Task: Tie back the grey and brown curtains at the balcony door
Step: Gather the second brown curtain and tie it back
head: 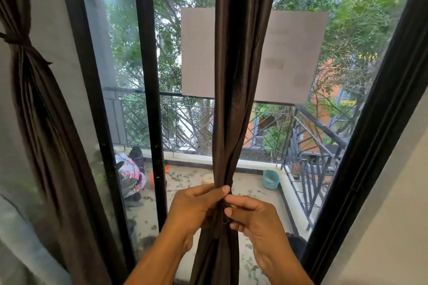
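Note:
A brown curtain (234, 90) hangs gathered into a narrow bundle in front of the balcony door glass. My left hand (194, 208) grips the bundle from the left at its narrowest point, thumb on top. My right hand (252, 217) pinches the fabric at the same spot from the right, fingertips meeting the left thumb. Whether a tie band lies under the fingers is hidden. A second brown curtain (34, 99) at the far left is bunched and bound by a dark tie (16, 40). Pale grey sheer fabric (20, 227) hangs at the lower left.
Black door frames (148, 76) stand left of the bundle and at the right edge (375, 146). Two paper sheets (291, 53) are stuck on the glass. Beyond it lie a balcony railing, a teal container (271, 179) and a crouching person (129, 172).

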